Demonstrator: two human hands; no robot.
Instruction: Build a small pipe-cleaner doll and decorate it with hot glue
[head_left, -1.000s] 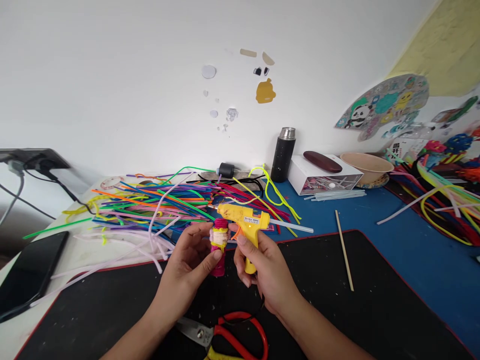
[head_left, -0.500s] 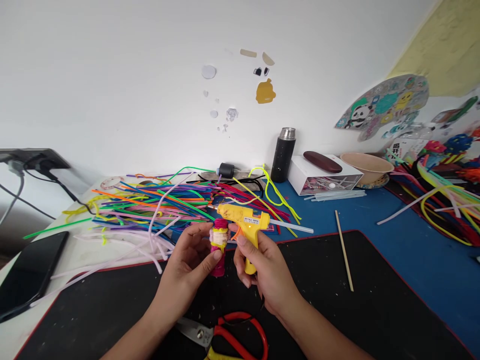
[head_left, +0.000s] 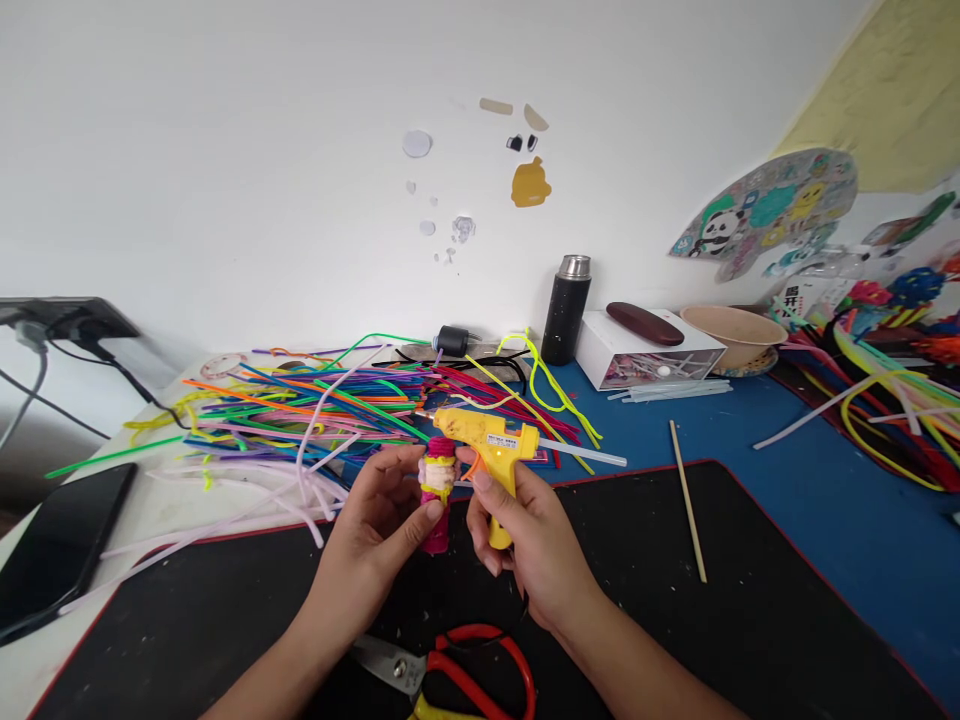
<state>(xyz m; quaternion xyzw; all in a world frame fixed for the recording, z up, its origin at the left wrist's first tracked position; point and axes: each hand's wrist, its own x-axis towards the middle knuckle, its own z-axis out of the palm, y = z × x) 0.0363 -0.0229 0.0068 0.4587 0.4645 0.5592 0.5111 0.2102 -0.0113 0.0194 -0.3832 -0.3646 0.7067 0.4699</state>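
Between the fingers and thumb of my left hand [head_left: 386, 515] stands a small upright pipe-cleaner figure [head_left: 436, 478], magenta with yellow bands and a pale middle. My right hand [head_left: 529, 525] is closed around the handle of a yellow glue gun [head_left: 484, 435], a finger at its orange trigger. The gun points left, its metal nozzle just above the top of the figure. A clear glue stick [head_left: 585, 453] juts from the gun's back. Below my hands, scissors [head_left: 457, 670] with red and yellow handles lie on the black mat [head_left: 622, 620].
Behind my hands spreads a pile of coloured pipe cleaners [head_left: 315, 410]. A wooden stick [head_left: 688, 500] lies on the right of the mat. Along the wall stand a black flask [head_left: 566, 310], a white drawer box [head_left: 600, 350] and a beige bowl [head_left: 735, 335]. A phone [head_left: 60, 550] lies far left.
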